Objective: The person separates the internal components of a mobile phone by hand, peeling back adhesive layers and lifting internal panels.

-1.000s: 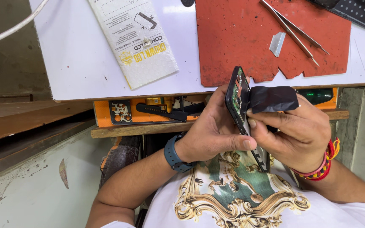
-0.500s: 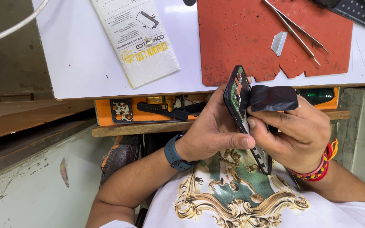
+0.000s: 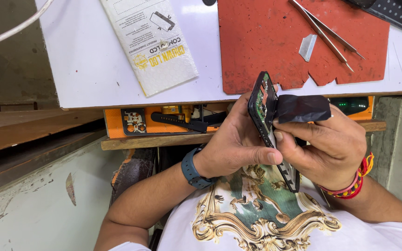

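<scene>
An opened black phone body (image 3: 262,103) stands on edge above my lap, its circuit side facing right. My left hand (image 3: 234,145) grips it from the left, thumb pressed along its lower edge. My right hand (image 3: 332,144) holds it from the right, with the thumb on its inner face. A flat black flap (image 3: 302,108) sticks out rightward from the phone, over my right fingers. A dark blue band circles my left wrist (image 3: 190,168), and red and yellow threads ring my right wrist.
The white worktop (image 3: 89,60) carries a red mat (image 3: 261,42) with tweezers (image 3: 324,35) and a small metal blade (image 3: 307,46). A white printed packet (image 3: 150,42) lies left of the mat. Below the top, an orange tray (image 3: 117,123) of parts rests on a wooden shelf.
Both hands and the phone stay almost still. The phone has tilted very slightly between the frames.
</scene>
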